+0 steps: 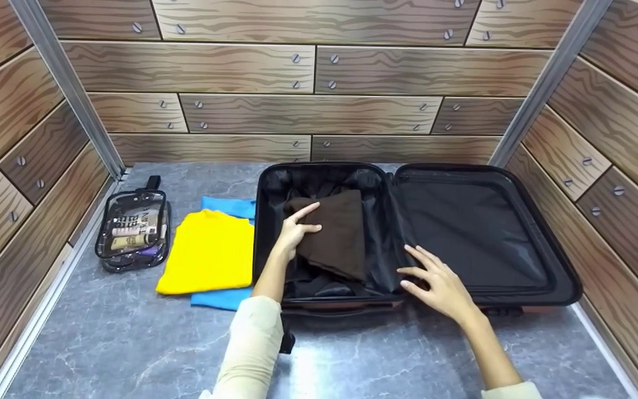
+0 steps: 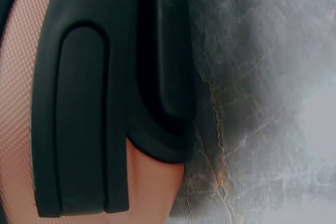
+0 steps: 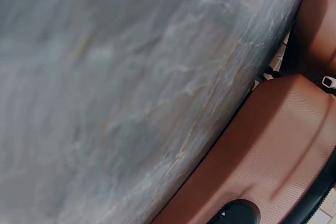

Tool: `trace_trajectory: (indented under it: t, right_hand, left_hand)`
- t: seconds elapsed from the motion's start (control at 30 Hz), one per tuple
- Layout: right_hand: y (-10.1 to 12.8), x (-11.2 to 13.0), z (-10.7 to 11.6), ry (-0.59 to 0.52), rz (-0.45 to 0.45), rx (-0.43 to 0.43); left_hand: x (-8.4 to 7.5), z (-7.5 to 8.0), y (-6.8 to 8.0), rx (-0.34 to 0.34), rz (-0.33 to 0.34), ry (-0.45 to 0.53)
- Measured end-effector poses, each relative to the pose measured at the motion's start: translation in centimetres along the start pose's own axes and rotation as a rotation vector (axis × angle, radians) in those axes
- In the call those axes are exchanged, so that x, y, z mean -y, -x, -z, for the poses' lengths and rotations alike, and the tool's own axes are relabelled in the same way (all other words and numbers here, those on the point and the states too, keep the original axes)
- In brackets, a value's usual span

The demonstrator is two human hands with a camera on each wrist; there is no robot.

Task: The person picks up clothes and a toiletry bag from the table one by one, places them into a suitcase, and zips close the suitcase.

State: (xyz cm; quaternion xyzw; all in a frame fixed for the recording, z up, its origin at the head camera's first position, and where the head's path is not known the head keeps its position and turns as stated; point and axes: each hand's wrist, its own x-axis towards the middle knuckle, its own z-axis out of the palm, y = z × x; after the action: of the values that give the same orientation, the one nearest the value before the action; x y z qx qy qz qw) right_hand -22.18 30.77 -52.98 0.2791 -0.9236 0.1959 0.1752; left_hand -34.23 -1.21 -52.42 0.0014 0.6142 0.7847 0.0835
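Note:
An open suitcase (image 1: 327,306) has a black lining and a copper-coloured shell, which shows in both wrist views. Inside its left half lies a folded dark brown garment (image 1: 335,238), slightly askew. My left hand (image 1: 292,233) rests at the garment's left side, index finger and thumb extended over the cloth; its other fingers are hidden. Over the hinge side, near the front of the lid half (image 1: 474,233), hovers my right hand (image 1: 438,285), fingers spread and holding nothing. Neither hand appears in the wrist views. The left wrist view shows the suitcase's dark handle (image 2: 176,51).
Left of the suitcase, a folded yellow garment (image 1: 211,255) lies on a blue one (image 1: 222,298). Farther left stands a clear toiletry pouch (image 1: 133,224) with tubes inside. Wood-patterned walls (image 1: 313,113) enclose the grey marbled surface (image 1: 147,343) on three sides.

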Motion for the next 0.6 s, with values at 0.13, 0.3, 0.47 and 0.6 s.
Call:
trace_trajectory:
  t: [0.13, 0.3, 0.47, 0.6]
  right_hand:
    - [0.1, 0.0, 0.0, -0.004, -0.009, 0.001]
    - [0.1, -0.1, 0.1, -0.011, -0.026, 0.002]
    - [0.1, -0.1, -0.1, -0.004, -0.014, -0.003]
    - [0.2, -0.1, -0.1, -0.006, -0.007, -0.001]
  left_hand:
    - [0.0, 0.0, 0.0, -0.047, 0.042, -0.016]
    - [-0.2, 0.1, 0.3, -0.09, 0.066, -0.062]
    - [1.7, 0.8, -1.0, -0.144, 0.063, -0.138]
    - [1.9, 0.8, -0.8, -0.196, 0.12, -0.175]
